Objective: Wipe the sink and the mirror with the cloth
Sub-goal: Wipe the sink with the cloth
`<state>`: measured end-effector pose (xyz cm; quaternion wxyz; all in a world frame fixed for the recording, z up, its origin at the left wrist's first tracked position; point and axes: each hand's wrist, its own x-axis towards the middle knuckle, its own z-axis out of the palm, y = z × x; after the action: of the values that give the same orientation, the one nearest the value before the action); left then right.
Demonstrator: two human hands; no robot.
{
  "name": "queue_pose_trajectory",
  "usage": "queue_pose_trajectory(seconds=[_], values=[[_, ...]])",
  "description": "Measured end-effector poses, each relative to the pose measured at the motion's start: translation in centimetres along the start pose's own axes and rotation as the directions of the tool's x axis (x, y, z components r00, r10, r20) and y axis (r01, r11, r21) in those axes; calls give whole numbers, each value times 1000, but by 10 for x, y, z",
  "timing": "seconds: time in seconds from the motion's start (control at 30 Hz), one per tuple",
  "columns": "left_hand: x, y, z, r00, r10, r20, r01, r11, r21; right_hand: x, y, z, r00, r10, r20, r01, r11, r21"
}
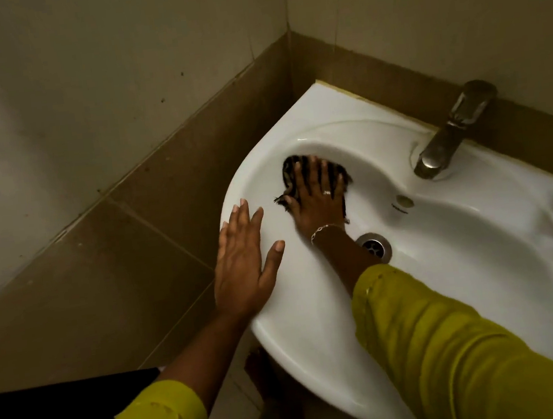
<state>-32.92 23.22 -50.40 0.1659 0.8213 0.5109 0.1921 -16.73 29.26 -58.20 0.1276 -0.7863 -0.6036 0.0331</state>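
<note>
The right hand (315, 201) lies flat with its fingers spread wide, pressing down on the dark striped cloth (290, 169). It does not squeeze the cloth. It pushes it against the sink, I think so that a big patch gets rubbed at once. The cloth is bunched under the fingers, on the sloping inside wall at the far left of the bowl, and bits of it poke out around the hand. The left hand (243, 264) is flat and open too, and holds nothing. It rests on the left rim of the shiny white sink (326, 114), most likely to keep the person steady while leaning in to reach.

A thin silver bracelet (325, 229) sits on the right wrist. Both arms wear yellow-green sleeves (456, 344). Close by the right arm is the round metal drain hole (375, 246), partly hidden by it. The grey metal tap (449, 134) stands at the back of the sink, well apart from the cloth. Brown wall tiles (134, 242) run beside the sink. The mirror cannot be seen here, so the sink is the part being wiped, and the mirror looks like a job not yet done
</note>
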Motion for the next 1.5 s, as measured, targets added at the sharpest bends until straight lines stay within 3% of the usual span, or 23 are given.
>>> queue_pose_trajectory(seconds=[0.07, 0.17, 0.47, 0.67, 1.17, 1.37, 1.5], values=[[1, 0, 0, 1000, 11, 15, -11, 999, 30, -12, -10, 5, 987, 107, 119, -118, 989, 89], [1, 0, 0, 999, 21, 34, -23, 997, 71, -22, -20, 0, 960, 134, 246, -176, 972, 157], [2, 5, -1, 1000, -6, 29, 3, 996, 85, -72, -52, -18, 884, -85, 460, -57, 957, 286], [2, 3, 3, 999, -30, 44, 25, 993, 115, -109, -47, -46, 791, -185, 583, -126, 883, 451], [2, 1, 5, 998, -29, 56, 17, 980, 196, -182, 31, -94, 484, -246, 840, -15, 957, 289], [2, 2, 5, 999, -40, 25, 35, 987, 158, -199, 77, -114, 388, -235, 891, 107, 972, 210], [1, 2, 5, 999, -41, 12, 39, 988, 147, -196, 107, -133, 267, -213, 940, 222, 963, 155]])
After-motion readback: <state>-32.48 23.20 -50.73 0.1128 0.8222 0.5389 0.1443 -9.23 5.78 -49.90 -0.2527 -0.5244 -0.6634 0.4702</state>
